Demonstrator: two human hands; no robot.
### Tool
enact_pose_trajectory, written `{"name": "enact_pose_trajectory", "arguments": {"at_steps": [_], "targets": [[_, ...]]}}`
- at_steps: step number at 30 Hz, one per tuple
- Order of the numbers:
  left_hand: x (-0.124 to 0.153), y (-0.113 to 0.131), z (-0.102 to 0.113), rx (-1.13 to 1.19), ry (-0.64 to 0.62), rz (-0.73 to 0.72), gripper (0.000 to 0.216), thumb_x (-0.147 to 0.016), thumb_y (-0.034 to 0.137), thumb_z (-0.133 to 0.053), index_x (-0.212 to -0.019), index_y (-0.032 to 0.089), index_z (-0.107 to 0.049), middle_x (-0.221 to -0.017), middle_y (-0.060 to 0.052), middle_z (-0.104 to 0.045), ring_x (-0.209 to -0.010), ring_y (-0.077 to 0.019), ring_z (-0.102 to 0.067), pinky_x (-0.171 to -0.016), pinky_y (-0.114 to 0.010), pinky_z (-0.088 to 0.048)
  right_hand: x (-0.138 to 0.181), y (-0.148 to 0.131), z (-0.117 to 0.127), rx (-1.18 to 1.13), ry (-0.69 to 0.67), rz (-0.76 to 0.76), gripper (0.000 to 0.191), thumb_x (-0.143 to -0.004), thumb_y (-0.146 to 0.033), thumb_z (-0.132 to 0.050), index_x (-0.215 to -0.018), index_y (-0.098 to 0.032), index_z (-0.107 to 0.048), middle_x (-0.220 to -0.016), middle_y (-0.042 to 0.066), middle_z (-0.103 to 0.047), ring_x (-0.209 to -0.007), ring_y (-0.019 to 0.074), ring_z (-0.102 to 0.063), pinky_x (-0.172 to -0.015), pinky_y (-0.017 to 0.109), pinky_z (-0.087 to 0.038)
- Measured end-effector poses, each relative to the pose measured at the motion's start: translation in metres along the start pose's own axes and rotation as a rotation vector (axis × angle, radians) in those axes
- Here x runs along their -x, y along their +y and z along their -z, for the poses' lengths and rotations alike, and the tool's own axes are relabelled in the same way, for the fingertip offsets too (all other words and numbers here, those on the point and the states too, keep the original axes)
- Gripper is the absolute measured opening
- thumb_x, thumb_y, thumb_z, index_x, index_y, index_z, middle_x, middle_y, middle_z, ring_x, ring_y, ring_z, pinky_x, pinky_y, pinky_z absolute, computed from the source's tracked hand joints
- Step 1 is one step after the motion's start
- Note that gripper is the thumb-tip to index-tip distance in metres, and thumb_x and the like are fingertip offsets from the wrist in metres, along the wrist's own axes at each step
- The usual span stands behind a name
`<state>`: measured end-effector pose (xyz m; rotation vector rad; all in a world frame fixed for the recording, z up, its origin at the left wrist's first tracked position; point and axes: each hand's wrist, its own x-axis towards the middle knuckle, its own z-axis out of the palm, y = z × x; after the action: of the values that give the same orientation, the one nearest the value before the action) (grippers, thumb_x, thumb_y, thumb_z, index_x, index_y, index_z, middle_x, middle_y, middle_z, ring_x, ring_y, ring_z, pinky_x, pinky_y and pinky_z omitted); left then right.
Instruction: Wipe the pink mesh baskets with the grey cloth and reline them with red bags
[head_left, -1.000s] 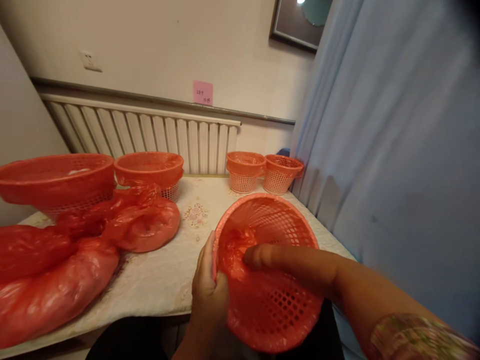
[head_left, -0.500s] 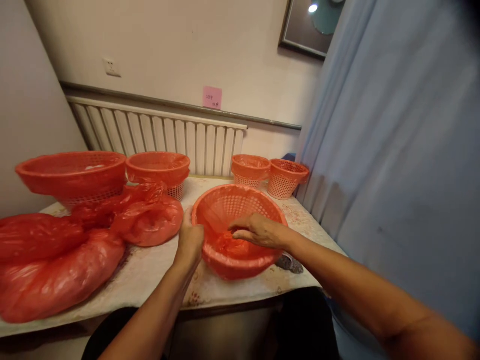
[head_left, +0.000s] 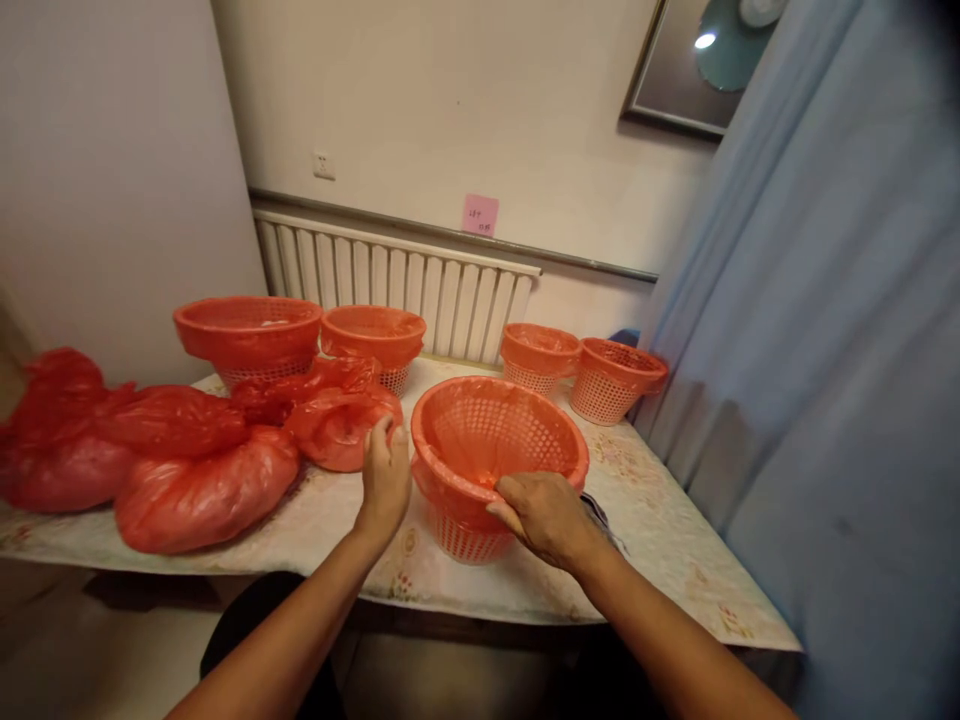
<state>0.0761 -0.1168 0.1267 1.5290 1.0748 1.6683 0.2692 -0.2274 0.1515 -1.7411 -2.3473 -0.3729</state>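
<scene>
A round orange plastic basket [head_left: 469, 540] stands upright on the table, its mouth tilted a little toward me. A thin red plastic bag [head_left: 457, 440] lines it and folds over the rim. My right hand [head_left: 547, 515] grips the near right part of that rim, thumb outside and fingers over the edge. Just left of the basket, my left hand [head_left: 386, 475] is raised with loosely bent fingers. It holds nothing and appears apart from the rim. Behind the right hand, a small dark cloth-like item [head_left: 596, 512] is partly hidden.
Filled red plastic bags [head_left: 210, 485] lie at the left. A wide lined basket [head_left: 247, 335] and a smaller one [head_left: 375, 335] stand behind them. Two more baskets [head_left: 541, 355] are at the back right, near a blue curtain [head_left: 810, 330]. A radiator [head_left: 390, 280] lines the wall.
My left hand has come off the basket's left rim. The right hand has moved out of the basket onto its near rim. The basket is more upright, and the view has shifted left.
</scene>
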Motion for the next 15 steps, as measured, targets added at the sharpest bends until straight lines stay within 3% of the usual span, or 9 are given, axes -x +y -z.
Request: {"name": "enact_pose_trajectory", "arguments": {"at_steps": [3, 7, 9, 11, 15], "targets": [[0.022, 0.018, -0.005, -0.132, -0.154, -0.290, 0.032, -0.091, 0.027, -0.042, -0.119, 0.019, -0.055, -0.129, -0.010, -0.055, -0.126, -0.0222, -0.045, -0.111, -0.042, -0.029, 0.000, -0.002, -0.004, 0.010, 0.045, -0.022, 0.034, -0.095, -0.048, -0.043, -0.081, -0.021, -0.057, -0.078, 0.005, -0.067, -0.071, 0.0179, -0.060, -0.063, 0.028, -0.032], [0.043, 0.028, -0.025, -0.451, -0.524, -0.665, 0.028, -0.096, 0.027, -0.036, -0.097, 0.020, -0.063, -0.091, -0.006, -0.069, -0.088, -0.0200, -0.062, -0.082, -0.034, -0.043, 0.003, -0.002, -0.014, 0.042, 0.144, -0.028, 0.028, -0.093, -0.046, -0.049, -0.088, -0.020, -0.059, -0.080, 0.005, -0.065, -0.074, 0.0188, -0.058, -0.067, 0.030, -0.033], [0.048, 0.027, -0.034, -0.641, -0.546, -0.761, 0.031, -0.096, 0.029, -0.037, -0.082, 0.018, -0.062, -0.073, -0.004, -0.066, -0.071, -0.0193, -0.059, -0.070, -0.033, -0.038, 0.004, 0.001, -0.019, 0.061, 0.199, -0.017, 0.027, -0.092, -0.045, -0.050, -0.086, -0.020, -0.059, -0.078, 0.004, -0.064, -0.075, 0.0190, -0.055, -0.068, 0.030, -0.033], [0.050, 0.024, -0.038, -0.759, -0.486, -0.838, 0.034, -0.096, 0.031, -0.038, -0.074, 0.018, -0.060, -0.065, -0.003, -0.063, -0.064, -0.0192, -0.055, -0.067, -0.034, -0.033, 0.007, 0.005, -0.023, 0.070, 0.250, -0.003, 0.030, -0.092, -0.047, -0.049, -0.082, -0.020, -0.058, -0.076, 0.004, -0.062, -0.074, 0.0191, -0.053, -0.067, 0.031, -0.031], [0.048, 0.020, -0.036, -0.787, -0.431, -0.952, 0.035, -0.096, 0.032, -0.039, -0.068, 0.019, -0.056, -0.061, -0.002, -0.059, -0.061, -0.0193, -0.052, -0.064, -0.035, -0.029, 0.014, 0.019, -0.028, 0.067, 0.312, 0.019, 0.036, -0.093, -0.050, -0.046, -0.076, -0.021, -0.056, -0.074, 0.003, -0.060, -0.073, 0.0189, -0.051, -0.068, 0.033, -0.029]]}}
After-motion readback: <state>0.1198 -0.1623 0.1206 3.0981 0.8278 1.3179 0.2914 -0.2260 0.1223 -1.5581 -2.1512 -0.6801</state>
